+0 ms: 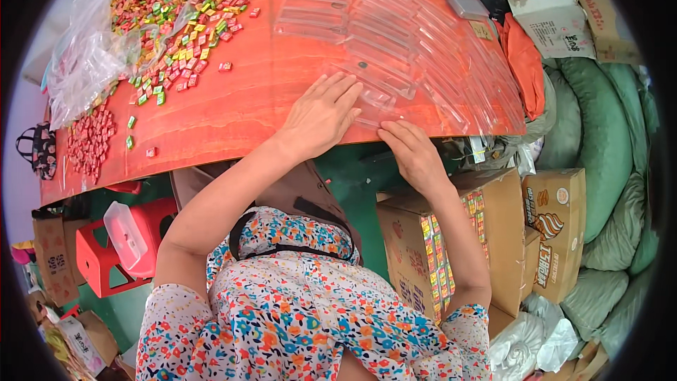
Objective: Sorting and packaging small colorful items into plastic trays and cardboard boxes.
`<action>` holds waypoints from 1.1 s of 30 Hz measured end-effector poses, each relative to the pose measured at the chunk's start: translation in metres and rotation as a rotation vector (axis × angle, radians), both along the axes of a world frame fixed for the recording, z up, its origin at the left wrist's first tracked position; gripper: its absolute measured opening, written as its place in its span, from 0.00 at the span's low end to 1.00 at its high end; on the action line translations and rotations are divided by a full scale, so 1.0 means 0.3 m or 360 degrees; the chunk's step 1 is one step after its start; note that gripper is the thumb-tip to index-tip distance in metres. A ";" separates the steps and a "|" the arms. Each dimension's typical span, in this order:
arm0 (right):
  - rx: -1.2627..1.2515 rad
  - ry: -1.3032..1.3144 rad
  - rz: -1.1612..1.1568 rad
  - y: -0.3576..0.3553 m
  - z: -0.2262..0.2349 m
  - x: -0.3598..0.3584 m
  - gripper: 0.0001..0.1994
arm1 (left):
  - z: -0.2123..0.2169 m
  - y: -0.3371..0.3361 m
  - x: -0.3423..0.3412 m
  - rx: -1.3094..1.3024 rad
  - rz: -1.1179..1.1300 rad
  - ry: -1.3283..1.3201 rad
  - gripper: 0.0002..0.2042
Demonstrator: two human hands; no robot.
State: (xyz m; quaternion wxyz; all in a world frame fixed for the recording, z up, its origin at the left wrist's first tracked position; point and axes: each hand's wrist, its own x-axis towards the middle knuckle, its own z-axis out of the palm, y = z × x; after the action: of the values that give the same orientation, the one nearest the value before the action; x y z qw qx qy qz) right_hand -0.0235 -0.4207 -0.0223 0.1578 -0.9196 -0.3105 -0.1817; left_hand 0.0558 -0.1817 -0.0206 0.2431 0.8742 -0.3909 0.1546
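Note:
My left hand lies with its fingers stretched out over the near end of the clear plastic trays on the red table. Close to the table's front edge, my right hand has its fingers extended, the tips touching the edge of a clear tray. Part of that tray is hidden under the left hand. Beyond both hands, several long clear trays lie in overlapping rows. Many small red, yellow and green wrapped pieces are heaped at the far left, and a smaller pile of red pieces sits nearer.
A crumpled clear plastic bag rests beside the heap. Below the table's right side stand open cardboard boxes, one holding colourful packs. Green sacks line the right. Red stools stand at lower left.

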 end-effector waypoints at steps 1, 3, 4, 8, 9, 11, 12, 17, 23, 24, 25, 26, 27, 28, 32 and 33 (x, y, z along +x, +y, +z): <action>0.0049 0.0003 0.0009 0.022 0.000 0.011 0.21 | -0.003 0.002 0.002 0.0017 0.0008 -0.0030 0.21; 0.0096 0.0010 0.0013 0.063 0.008 0.025 0.21 | -0.014 0.011 0.002 0.0031 0.0012 -0.0056 0.21; 0.0100 0.0018 0.0029 0.085 0.026 0.032 0.20 | -0.022 0.020 0.000 0.0059 0.0022 -0.0042 0.21; 0.0225 -0.0126 -0.0105 0.096 0.069 0.081 0.15 | -0.030 0.031 0.008 0.0191 0.0067 -0.0043 0.23; 0.0226 -0.0216 -0.0162 0.089 0.094 0.109 0.13 | -0.028 0.024 0.011 0.0187 0.0067 -0.0039 0.23; 0.0262 -0.0201 -0.0288 0.066 0.106 0.168 0.12 | -0.021 -0.013 0.012 0.0196 0.0086 -0.0024 0.28; 0.0219 -0.0241 -0.0321 0.062 0.106 0.206 0.10 | -0.026 -0.032 0.012 0.0190 0.0085 -0.0022 0.28; -0.0039 -0.0154 -0.0453 0.059 0.059 0.264 0.09 | -0.050 -0.056 -0.012 0.0316 0.0100 0.0106 0.36; 0.0145 0.0027 -0.0273 0.129 0.035 0.250 0.10 | -0.026 0.002 -0.067 0.0293 0.0228 0.0114 0.38; 0.0191 0.0038 -0.0243 0.148 0.037 0.253 0.10 | -0.019 0.008 -0.068 0.0272 0.0252 0.0084 0.39; 0.0216 0.0082 -0.0207 0.157 0.033 0.260 0.09 | -0.021 0.008 -0.062 0.0271 0.0253 0.0086 0.39; 0.0214 0.0084 -0.0207 0.156 0.034 0.268 0.09 | -0.023 0.006 -0.051 0.0253 0.0231 0.0043 0.39; 0.0291 0.0052 -0.0179 0.153 0.040 0.281 0.09 | -0.024 0.004 -0.040 0.0233 0.0216 -0.0002 0.40; 0.0367 0.0021 -0.0151 0.148 0.048 0.293 0.09 | -0.024 -0.003 -0.028 0.0228 0.0223 -0.0002 0.40; 0.0087 -0.0097 -0.0323 0.096 0.081 0.367 0.15 | -0.040 -0.015 0.001 0.0311 0.0142 0.0072 0.40; 0.0085 -0.0096 -0.0312 0.092 0.073 0.371 0.15 | -0.041 -0.009 0.004 0.0335 0.0143 0.0097 0.40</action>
State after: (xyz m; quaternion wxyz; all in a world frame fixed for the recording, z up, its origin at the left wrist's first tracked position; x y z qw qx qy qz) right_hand 0.0878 -0.3930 -0.0003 0.1544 -0.9351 -0.2188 -0.2321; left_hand 0.0569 -0.1845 -0.0329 0.1545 0.9158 -0.3578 0.0969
